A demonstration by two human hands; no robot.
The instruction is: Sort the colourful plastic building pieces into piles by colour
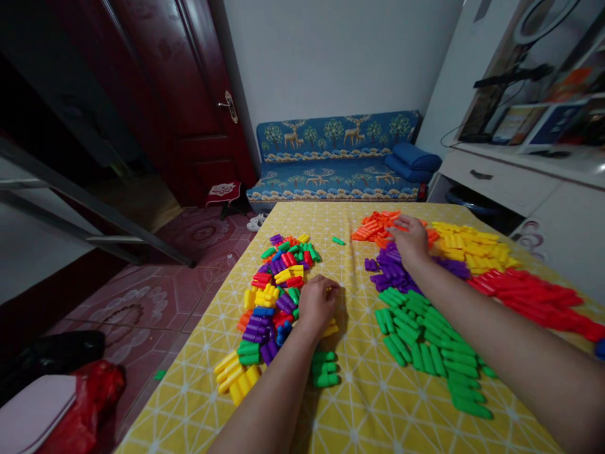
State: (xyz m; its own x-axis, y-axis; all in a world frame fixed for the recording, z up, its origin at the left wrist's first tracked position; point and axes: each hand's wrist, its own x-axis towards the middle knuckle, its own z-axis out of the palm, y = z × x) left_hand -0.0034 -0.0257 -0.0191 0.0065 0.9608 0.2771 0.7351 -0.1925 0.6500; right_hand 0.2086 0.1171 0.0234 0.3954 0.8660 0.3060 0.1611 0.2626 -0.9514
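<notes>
My left hand (319, 306) is at the right side of a mixed pile of plastic building pieces (286, 302) in purple, yellow, red, green, blue and orange. Its fingers are curled together; whatever they may pinch is hidden. My right hand (410, 241) reaches over the orange pieces (375, 227), thumb and fingers slightly apart at their edge, with nothing visible between them. Under that wrist lie purple pieces (390, 270). Closer to me spread green pieces (425, 334), while yellow pieces (472, 244) and red pieces (529, 296) lie beyond my right forearm.
A yellow patterned cloth (368, 403) covers the table. One green piece (338, 241) lies alone between the piles, and joined green pieces (325, 369) sit beside my left forearm. A blue sofa (331, 170) stands behind, a white cabinet (510, 189) at right, a metal ladder (94, 195) at left.
</notes>
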